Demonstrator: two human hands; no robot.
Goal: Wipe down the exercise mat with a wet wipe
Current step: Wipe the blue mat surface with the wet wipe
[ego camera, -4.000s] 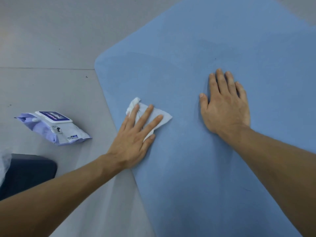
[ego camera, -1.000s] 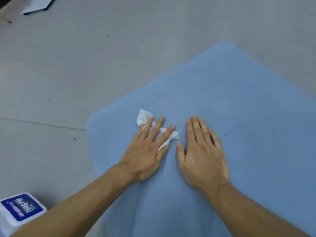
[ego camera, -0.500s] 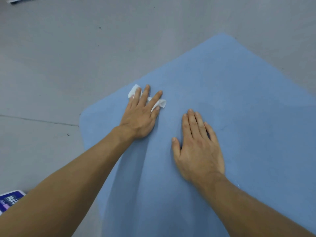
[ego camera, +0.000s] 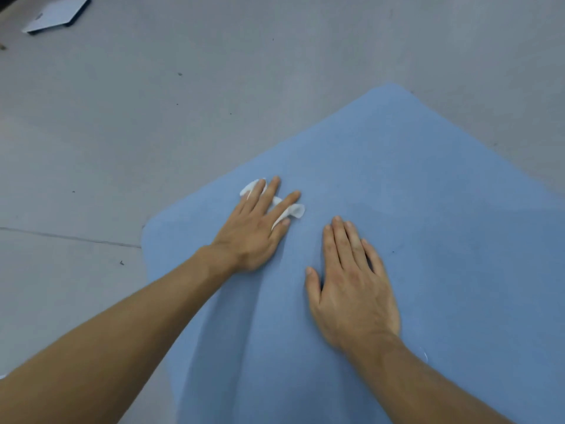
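Observation:
A blue exercise mat (ego camera: 428, 209) lies on the grey floor, one corner pointing away from me. My left hand (ego camera: 255, 231) lies flat near the mat's left edge, straight fingers pressing a crumpled white wet wipe (ego camera: 295, 211) onto the mat. Bits of the wipe show past the fingertips and between the fingers. My right hand (ego camera: 351, 289) rests flat on the mat with fingers spread, a little nearer to me and to the right of the left hand, holding nothing.
Grey floor (ego camera: 153, 117) surrounds the mat, with a seam line running in from the left. A flat pale board (ego camera: 58, 13) lies on the floor at the far top left. Small dark specks dot the floor.
My left hand has pushed the wipe away from me along the mat's left edge. The right hand has stayed flat. The wipes pack has dropped out of view at bottom left.

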